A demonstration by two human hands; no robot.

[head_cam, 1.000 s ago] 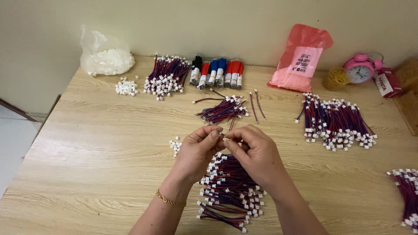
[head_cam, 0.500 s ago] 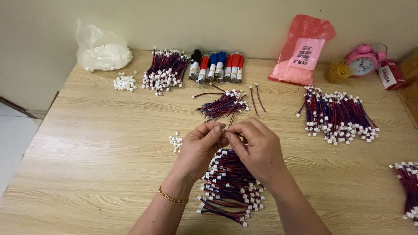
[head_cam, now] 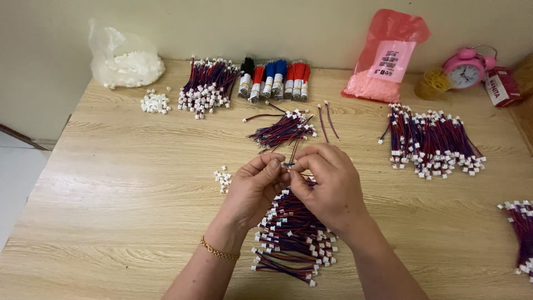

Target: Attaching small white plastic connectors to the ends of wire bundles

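Far left corner of the bench [head_cam: 111, 183]: clear plastic bag [head_cam: 125, 58] of white bits against the wall. Just in front of it, a small heap of loose white plugs [head_cam: 155, 103]. Next along the far edge, a pile of red-and-blue wire leads [head_cam: 208, 89], plug ends toward the near edge, then a row of banded wire bundles [head_cam: 275, 78] in black, blue and red, standing side by side.

Centre, a loose fan of leads [head_cam: 283, 130] lying slantwise, and a few white plugs [head_cam: 223, 179] just left of the hands.

Left hand [head_cam: 252, 191] and right hand [head_cam: 327, 189] meet over the middle of the bench, thumbs and forefingers pressed together, pinching one thin wire lead [head_cam: 292, 154] between them. Its long axis runs away from the person, free end pointing toward the far edge and up to the fan of leads. Whether a plug sits at the pinched end, cannot tell. Left wrist carries a gold bracelet [head_cam: 219, 253].

Under the hands, toward the near edge, a thick stack of finished leads [head_cam: 291, 239].

Right: pink bag [head_cam: 386, 58], another pile of leads [head_cam: 433, 141], pink alarm clock [head_cam: 466, 69], more leads [head_cam: 522, 233] at the right edge.
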